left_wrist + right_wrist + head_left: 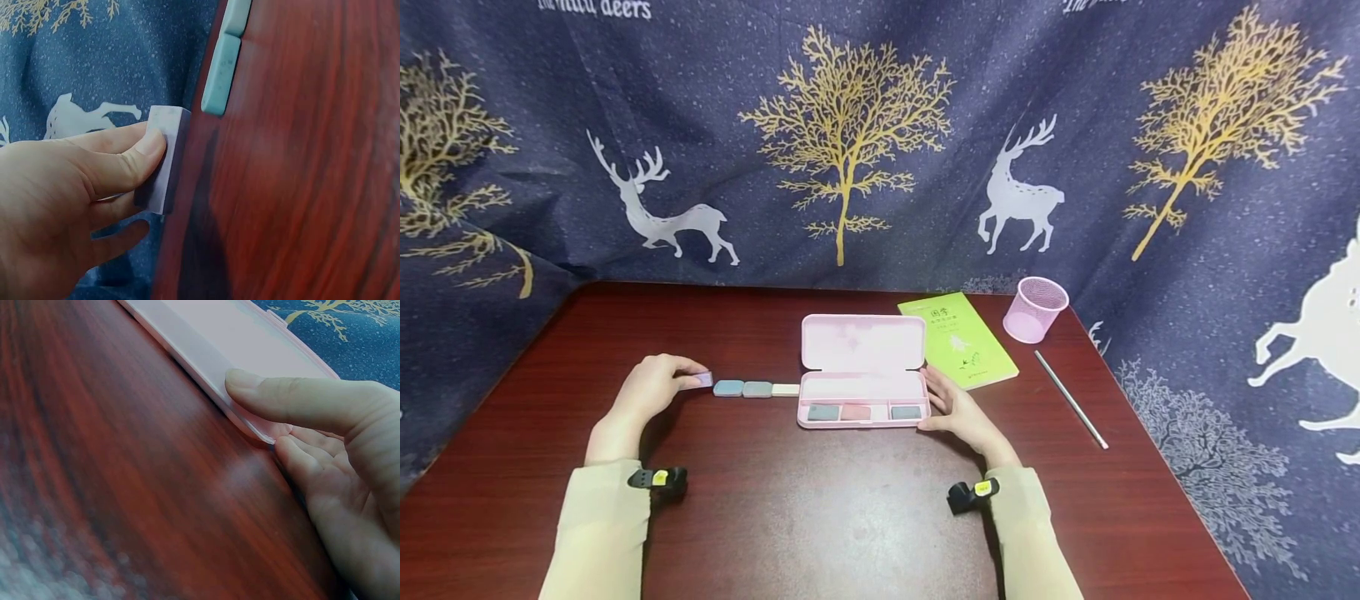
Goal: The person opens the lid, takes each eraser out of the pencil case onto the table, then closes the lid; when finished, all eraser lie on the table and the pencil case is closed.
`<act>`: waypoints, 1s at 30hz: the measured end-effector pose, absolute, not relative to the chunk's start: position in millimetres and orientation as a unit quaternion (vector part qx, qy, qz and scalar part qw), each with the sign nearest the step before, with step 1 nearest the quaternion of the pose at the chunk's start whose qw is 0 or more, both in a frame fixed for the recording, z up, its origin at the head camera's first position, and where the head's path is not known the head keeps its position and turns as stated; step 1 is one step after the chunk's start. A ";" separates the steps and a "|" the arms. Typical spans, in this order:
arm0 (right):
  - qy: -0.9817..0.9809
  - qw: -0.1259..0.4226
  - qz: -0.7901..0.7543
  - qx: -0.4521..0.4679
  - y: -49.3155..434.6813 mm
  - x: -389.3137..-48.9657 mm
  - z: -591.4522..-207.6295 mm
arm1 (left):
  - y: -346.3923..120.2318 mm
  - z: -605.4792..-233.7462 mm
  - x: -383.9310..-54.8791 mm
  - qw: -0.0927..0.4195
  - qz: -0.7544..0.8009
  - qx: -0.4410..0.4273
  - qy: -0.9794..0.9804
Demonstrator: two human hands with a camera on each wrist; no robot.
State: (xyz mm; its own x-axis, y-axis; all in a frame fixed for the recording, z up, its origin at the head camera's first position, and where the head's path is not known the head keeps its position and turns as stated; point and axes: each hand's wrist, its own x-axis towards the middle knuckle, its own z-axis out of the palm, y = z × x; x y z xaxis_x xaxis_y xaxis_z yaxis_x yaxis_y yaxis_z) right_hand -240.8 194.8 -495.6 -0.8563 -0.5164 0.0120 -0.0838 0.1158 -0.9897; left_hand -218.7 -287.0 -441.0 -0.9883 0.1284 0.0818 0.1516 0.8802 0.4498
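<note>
Fingers of left hand [649, 388] are pinching purple eraser [703, 380]; three erasers [757, 389] lying between it and pencil case [865, 387]. Right hand [958, 411] is gripping case's right end. Book [977, 354], cup [1033, 323], pencil [1070, 399] resting beyond.

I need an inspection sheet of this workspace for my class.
Surface: glossy reddish-brown wood-grain table.
Job's things: open, pink rectangular pencil case holding two dark grey oblong blocks and one pink block; left of it, cream block, grey block and blue block in a row; one lilac block.
Clutter: lime-green paper book, pink mesh cup, slim grey pencil.
Hands: left hand pinches the lilac block; right hand holds the case's right end.
Cables: nothing seen.
Surroundings: dark blue cloth printed with white deer and gold trees.
</note>
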 end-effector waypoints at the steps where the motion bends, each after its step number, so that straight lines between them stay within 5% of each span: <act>1: 0.728 0.171 -0.631 -0.206 195.0 -240.8 -495.5 | -288.0 -441.1 -218.3 0.021 -0.233 -0.070 -0.970; 10: 0.731 0.167 -0.628 -0.208 195.5 -240.9 -493.4 | -290.4 -444.0 -216.1 -0.019 -0.233 -0.071 -0.970; 30: 0.729 0.167 -0.630 -0.208 194.2 -240.5 -494.1 | -287.6 -452.3 -219.6 0.001 -0.240 -0.080 -0.968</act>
State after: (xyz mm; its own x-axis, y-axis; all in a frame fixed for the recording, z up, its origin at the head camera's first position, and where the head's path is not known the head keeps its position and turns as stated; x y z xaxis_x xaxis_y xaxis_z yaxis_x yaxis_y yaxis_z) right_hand -240.5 194.2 -494.1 -0.8580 -0.5133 0.0188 -0.0931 0.1194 -0.9885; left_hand -219.6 -287.6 -452.3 -0.9872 0.1541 0.0407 0.1553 0.8723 0.4636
